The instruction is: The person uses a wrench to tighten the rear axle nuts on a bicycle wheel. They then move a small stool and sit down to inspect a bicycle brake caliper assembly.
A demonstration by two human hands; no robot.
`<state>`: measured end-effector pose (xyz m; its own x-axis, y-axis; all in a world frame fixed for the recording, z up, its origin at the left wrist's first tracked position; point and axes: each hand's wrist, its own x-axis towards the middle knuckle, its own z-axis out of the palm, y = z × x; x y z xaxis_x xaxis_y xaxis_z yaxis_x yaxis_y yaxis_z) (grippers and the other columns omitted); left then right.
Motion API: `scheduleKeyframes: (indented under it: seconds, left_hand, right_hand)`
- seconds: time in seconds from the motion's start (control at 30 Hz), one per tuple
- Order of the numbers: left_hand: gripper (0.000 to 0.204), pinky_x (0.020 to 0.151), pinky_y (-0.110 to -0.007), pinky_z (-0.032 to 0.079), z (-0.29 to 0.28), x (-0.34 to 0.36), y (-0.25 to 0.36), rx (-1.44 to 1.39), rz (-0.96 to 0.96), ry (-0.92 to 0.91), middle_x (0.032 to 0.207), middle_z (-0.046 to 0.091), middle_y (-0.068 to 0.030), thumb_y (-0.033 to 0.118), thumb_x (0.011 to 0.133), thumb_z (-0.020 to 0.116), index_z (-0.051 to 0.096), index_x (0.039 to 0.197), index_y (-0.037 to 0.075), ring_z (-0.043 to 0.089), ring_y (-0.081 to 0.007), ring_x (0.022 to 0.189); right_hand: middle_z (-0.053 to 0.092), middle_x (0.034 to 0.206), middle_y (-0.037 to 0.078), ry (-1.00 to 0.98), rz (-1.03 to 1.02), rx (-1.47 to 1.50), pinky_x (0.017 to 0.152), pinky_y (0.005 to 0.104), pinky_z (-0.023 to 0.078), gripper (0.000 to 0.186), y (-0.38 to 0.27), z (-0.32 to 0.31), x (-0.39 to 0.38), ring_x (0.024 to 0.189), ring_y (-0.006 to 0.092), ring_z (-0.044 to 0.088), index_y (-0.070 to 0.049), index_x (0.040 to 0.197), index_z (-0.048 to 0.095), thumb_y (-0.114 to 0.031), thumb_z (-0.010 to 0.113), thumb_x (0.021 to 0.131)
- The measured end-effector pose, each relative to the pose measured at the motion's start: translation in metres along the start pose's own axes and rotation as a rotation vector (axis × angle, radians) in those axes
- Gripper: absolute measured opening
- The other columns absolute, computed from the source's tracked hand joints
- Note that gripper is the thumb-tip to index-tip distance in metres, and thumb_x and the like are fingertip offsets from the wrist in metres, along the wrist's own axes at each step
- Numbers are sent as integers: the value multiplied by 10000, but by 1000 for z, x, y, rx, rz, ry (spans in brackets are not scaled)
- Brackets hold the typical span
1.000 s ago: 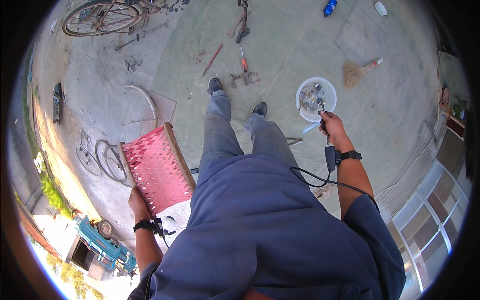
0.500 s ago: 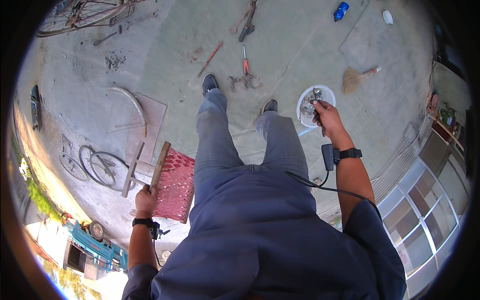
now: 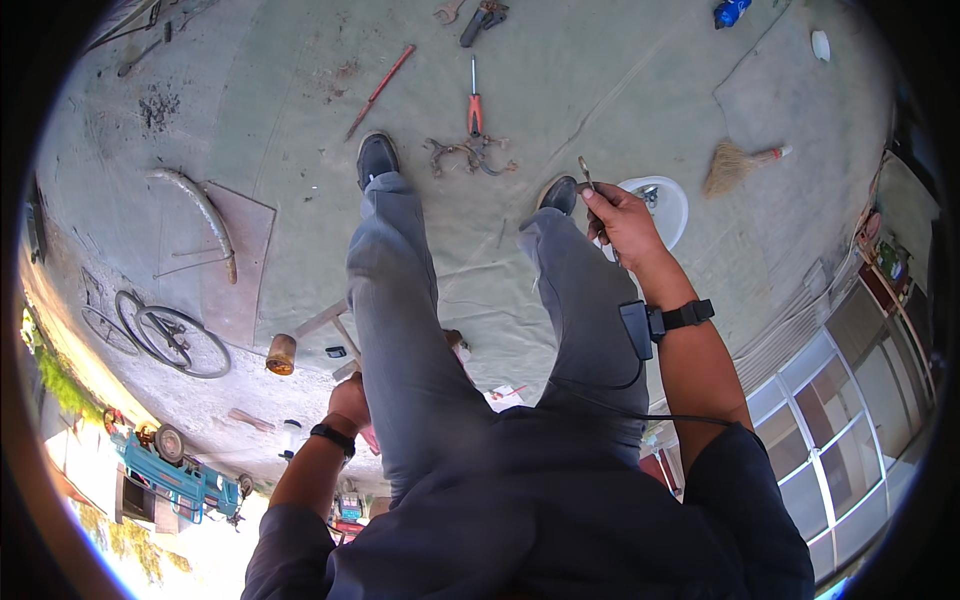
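Observation:
A slender metal tool [image 3: 585, 172] sticks up out of my right hand [image 3: 622, 222], whose fingers are closed around it; its exact kind does not show. Just behind that hand sits a white basin [image 3: 677, 215] with small metal parts inside. My left hand [image 3: 348, 403] is closed on the wooden frame of a folding stool [image 3: 322, 318], beside my left thigh. Most of the stool, with its red woven seat, is hidden by my leg and arm. Ahead of my feet lie a red-handled screwdriver [image 3: 474, 115] and some rusty curved metal parts [image 3: 465, 157].
A red rod [image 3: 380, 90] and a wrench [image 3: 448, 12] lie further off. On the left are a curved mudguard [image 3: 205, 215], a bicycle wheel [image 3: 182, 341] and a rusty can [image 3: 281, 355]. A broom [image 3: 728, 168] lies at the right.
The stool has swung from my left side in behind my left leg, with my left hand still on it. My right hand has shifted left, now in front of the basin's edge.

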<state>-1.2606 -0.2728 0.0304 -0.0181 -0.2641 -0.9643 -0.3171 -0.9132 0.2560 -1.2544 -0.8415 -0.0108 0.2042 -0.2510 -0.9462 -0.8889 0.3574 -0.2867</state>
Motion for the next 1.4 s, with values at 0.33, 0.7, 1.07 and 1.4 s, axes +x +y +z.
scheduleKeyframes:
  seconds: [0.33, 0.7, 1.07, 1.4]
  left_hand:
    - [384, 732, -441, 544, 75, 142, 16, -204, 243, 63, 930, 688, -187, 390, 876, 627, 667, 1001, 30, 676, -359, 824]
    - [419, 728, -414, 539, 61, 228, 49, -181, 621, 30, 941, 684, -156, 414, 890, 629, 686, 1052, 32, 667, -326, 800]
    - [355, 699, -412, 529, 25, 237, 9, -53, 308, 194, 907, 683, -152, 345, 914, 606, 683, 1056, 29, 668, -306, 771]
    - [268, 663, -418, 518, -63, 241, -94, 101, -216, 472, 861, 682, -159, 251, 939, 577, 673, 1044, 24, 672, -291, 743]
  right_hand:
    - [547, 693, -34, -4, 25, -18, 490, 236, 358, 306, 26, 4, 94, 558, 79, 530, -57, 1124, 692, -318, 690, 964]
    - [604, 774, 12, 65, 10, 29, 529, 262, 459, 279, 57, 28, 172, 604, 107, 590, 7, 1083, 666, -235, 694, 948]
    - [632, 904, 33, 32, 13, 19, 608, 283, 497, 336, 109, 41, 266, 747, 136, 630, 24, 1226, 609, -182, 659, 965]
    - [666, 1078, 99, 109, -92, -220, 830, 336, 478, 542, 110, 43, 340, 965, 197, 613, 34, 1352, 539, -257, 701, 924]
